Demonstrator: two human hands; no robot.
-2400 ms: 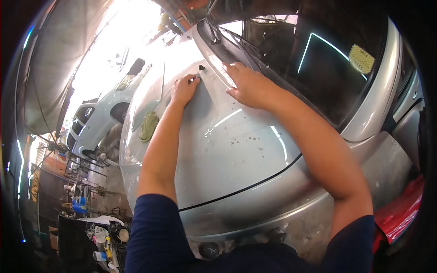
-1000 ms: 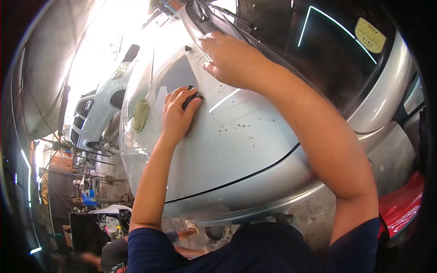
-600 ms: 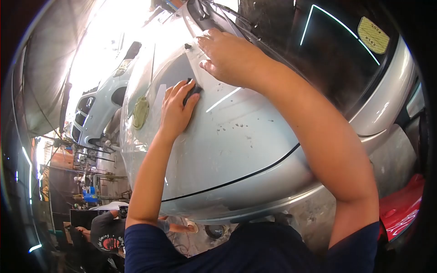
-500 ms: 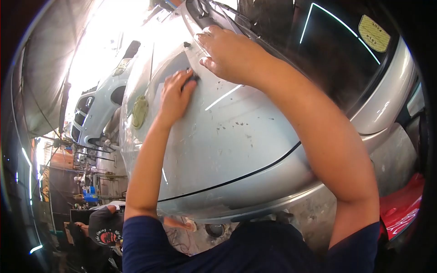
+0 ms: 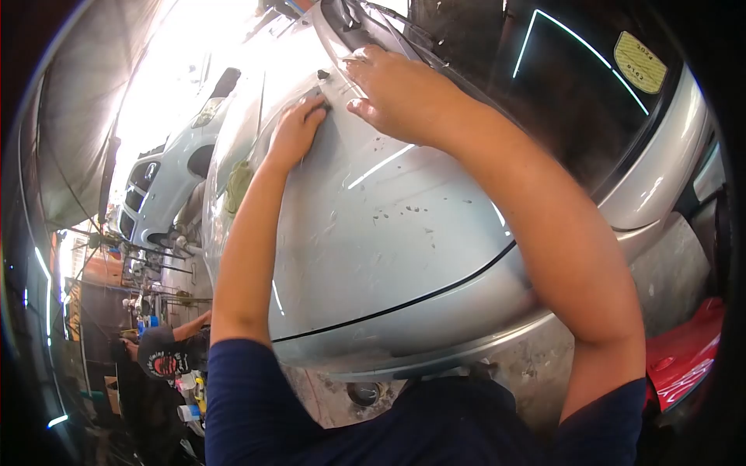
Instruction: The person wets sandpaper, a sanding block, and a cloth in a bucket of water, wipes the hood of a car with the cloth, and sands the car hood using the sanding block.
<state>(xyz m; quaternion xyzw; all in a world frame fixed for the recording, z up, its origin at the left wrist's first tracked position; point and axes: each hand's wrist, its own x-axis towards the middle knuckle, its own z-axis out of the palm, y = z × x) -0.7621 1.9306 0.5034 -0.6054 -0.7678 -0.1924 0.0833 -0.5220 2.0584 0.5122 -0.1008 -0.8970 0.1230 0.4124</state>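
A silver-grey car hood (image 5: 373, 256) fills the middle of the view, with dark specks and scuffs on its surface. My left hand (image 5: 295, 133) is closed over a small dark pad (image 5: 324, 104), which it presses to the hood; most of the pad is hidden under the fingers. My right hand (image 5: 388, 87) rests on the hood near the windshield's lower edge, its fingers stretched out and holding nothing. Just ahead of the pad, a small black piece (image 5: 323, 74) sits on the hood. Partly behind my left forearm is a greenish cloth (image 5: 237, 186).
The windshield (image 5: 575, 101) bears a yellow sticker (image 5: 640, 62). Another light-coloured car (image 5: 175, 179) stands at the left. A person in a dark shirt and printed cap (image 5: 162, 353) is at the lower left. A red panel (image 5: 684, 353) lies at the right.
My left hand has slid farther up the hood with the dark pad, toward the small black piece. My right hand has hardly moved. The person at the lower left has shifted.
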